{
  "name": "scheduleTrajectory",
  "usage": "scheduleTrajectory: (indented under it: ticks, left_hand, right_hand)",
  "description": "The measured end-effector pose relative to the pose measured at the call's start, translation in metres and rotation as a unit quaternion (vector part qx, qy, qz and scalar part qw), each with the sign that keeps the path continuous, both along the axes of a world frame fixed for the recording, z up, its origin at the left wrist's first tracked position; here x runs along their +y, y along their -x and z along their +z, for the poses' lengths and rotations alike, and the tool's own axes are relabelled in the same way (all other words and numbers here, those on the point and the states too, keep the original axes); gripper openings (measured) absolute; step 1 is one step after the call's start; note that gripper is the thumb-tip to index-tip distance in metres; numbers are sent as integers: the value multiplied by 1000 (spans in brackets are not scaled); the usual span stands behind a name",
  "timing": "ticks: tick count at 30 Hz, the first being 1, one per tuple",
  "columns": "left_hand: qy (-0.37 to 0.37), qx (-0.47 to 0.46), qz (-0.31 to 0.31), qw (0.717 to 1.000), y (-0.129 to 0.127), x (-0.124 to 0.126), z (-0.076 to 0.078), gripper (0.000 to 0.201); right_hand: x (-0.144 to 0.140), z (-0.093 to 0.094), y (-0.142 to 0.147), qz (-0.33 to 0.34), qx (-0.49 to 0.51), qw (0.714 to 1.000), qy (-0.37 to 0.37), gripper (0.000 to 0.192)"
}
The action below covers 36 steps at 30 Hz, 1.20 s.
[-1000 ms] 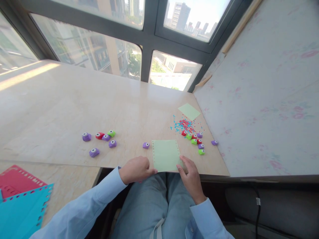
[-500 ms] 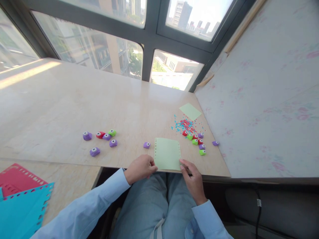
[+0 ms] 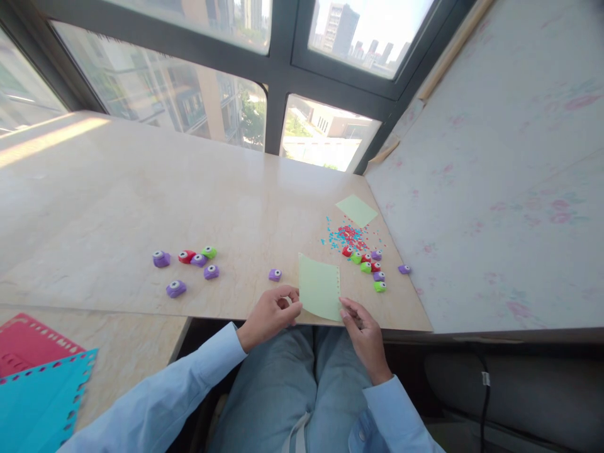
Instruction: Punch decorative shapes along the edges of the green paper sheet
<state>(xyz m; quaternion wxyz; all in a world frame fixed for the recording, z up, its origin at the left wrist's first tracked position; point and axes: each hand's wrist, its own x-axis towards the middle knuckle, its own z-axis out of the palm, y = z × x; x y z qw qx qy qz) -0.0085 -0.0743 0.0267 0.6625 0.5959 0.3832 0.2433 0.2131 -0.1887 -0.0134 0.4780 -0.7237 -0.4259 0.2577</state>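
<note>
The light green paper sheet (image 3: 319,287) is pinched at its near corners by the left hand (image 3: 270,314) and the right hand (image 3: 362,328), apparently being folded; next, its edges should be aligned.

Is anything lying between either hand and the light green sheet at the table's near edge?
Nothing visible does. The left hand and right hand both already touch the light green sheet at its near corners. The nearest purple punch sits beside its left edge, apart.

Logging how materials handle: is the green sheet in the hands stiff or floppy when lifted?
Probably light and floppy: the green sheet looks thin, and its left edge seems raised between the left hand and right hand. The punched holes along its right edge may tear easily. It would likely slide on the glossy table.
</note>
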Motion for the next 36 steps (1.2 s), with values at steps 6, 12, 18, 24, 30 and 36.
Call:
scheduleTrajectory:
  ticks: [6, 12, 18, 24, 30, 36]
  left_hand:
    - [129, -98, 113, 980, -3, -4, -6, 33]
    - [195, -125, 101, 968, -2, -5, -5, 33]
    - [190, -95, 71, 975, -2, -3, -6, 29]
    - [31, 16, 12, 999, 4, 6, -7, 36]
    - [-369, 119, 129, 912, 29, 43, -10, 22]
    - [-502, 115, 36, 857, 51, 80, -36, 28]
  right_hand:
    - [6, 26, 2, -60, 260, 964, 8, 44]
    - [10, 26, 2, -62, 480, 875, 24, 36]
    - [40, 28, -8, -20, 486, 872, 63, 33]
    - [70, 23, -24, 28, 349, 931, 105, 36]
    - [87, 14, -14, 42, 294, 954, 34, 39]
    - [96, 3, 3, 21, 260, 965, 2, 34]
